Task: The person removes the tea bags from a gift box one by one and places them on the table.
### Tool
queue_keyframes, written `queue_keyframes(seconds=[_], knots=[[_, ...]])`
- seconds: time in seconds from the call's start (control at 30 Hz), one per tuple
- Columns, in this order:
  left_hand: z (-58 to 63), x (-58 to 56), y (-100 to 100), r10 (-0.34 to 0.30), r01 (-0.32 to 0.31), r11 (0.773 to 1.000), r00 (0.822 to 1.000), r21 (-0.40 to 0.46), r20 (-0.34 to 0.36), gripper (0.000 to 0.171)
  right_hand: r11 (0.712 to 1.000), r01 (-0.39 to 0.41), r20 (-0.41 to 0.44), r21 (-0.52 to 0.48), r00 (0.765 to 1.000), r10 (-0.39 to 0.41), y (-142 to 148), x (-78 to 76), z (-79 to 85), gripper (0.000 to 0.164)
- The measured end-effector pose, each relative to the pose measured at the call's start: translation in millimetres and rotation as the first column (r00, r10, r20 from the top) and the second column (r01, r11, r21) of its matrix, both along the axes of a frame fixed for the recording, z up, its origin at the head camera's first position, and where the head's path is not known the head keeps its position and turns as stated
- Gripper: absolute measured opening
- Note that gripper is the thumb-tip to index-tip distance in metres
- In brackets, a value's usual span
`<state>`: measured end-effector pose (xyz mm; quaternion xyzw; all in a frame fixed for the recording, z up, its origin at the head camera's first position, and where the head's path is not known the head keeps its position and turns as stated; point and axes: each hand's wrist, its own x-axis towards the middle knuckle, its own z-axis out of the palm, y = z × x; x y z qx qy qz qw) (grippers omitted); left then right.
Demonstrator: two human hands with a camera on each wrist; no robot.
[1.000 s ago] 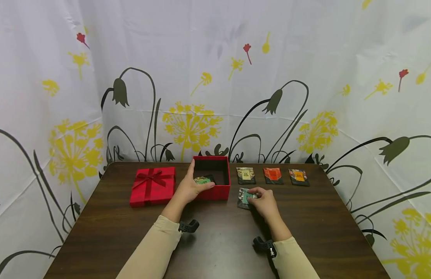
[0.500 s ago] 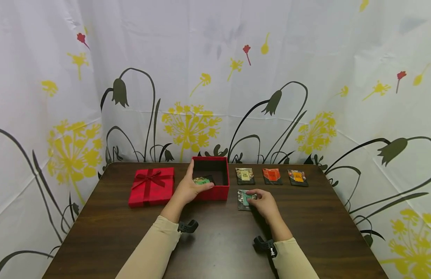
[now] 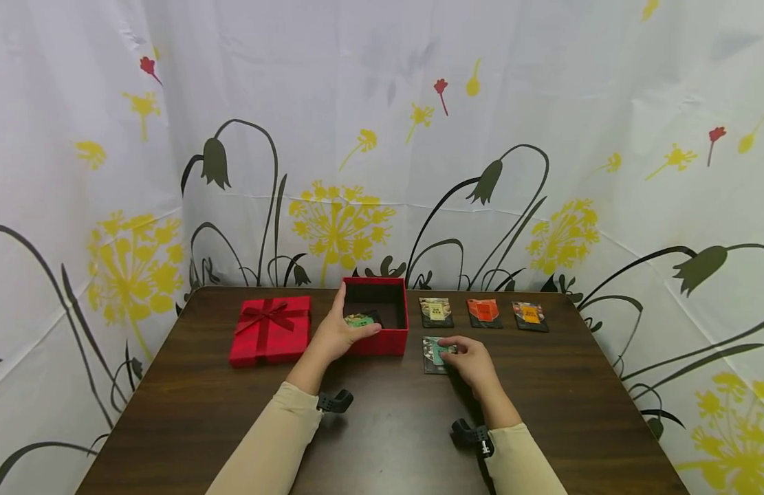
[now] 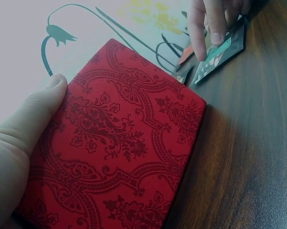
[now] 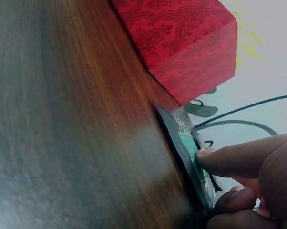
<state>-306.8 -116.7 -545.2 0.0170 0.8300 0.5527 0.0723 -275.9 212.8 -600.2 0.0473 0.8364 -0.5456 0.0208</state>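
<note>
My left hand (image 3: 337, 335) grips the near left corner of an open red gift box (image 3: 377, 343), its thumb (image 4: 48, 98) along the rim. Inside the box, a dark packet with a green label (image 3: 359, 320) shows partly behind the thumb. My right hand (image 3: 474, 361) holds a small dark packet with a teal label (image 3: 432, 354) by its right side, just right of the box and low at the tabletop. The thumb (image 5: 220, 160) lies on the packet's printed face, and the other fingers curl at its edge.
A red lid with a ribbon bow (image 3: 276, 338) lies left of the box. Behind the right hand, three packets form a row: a pale yellow one (image 3: 436, 312), a red one (image 3: 483, 313) and an orange one (image 3: 530, 315). A flowered curtain (image 3: 382, 137) hangs behind the table (image 3: 382, 440).
The teal-labelled packet has turned slightly and now lies straighter, with my right hand still on it. My left hand stays on the box.
</note>
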Motion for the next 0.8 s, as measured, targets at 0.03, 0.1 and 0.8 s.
queue_keyframes(seconds=[0.03, 0.1, 0.8], knots=[[0.2, 0.0, 0.6, -0.001, 0.001, 1.000, 1.000, -0.001, -0.004, 0.136, 1.000, 0.008, -0.002, -0.006, 1.000, -0.008, 0.7, -0.1, -0.6, 0.022], [0.8, 0.0, 1.4, -0.001, 0.001, 1.000, 1.000, 0.000, -0.011, 0.134, 0.999, 0.035, -0.001, -0.021, 0.999, -0.035, 1.6, -0.7, -1.7, 0.017], [0.5, 1.7, 1.8, 0.018, -0.018, 1.000, 1.000, -0.002, -0.017, 0.132, 0.936, 0.175, 0.089, -0.304, 0.984, -0.155, -1.7, 0.7, 2.1, 0.018]])
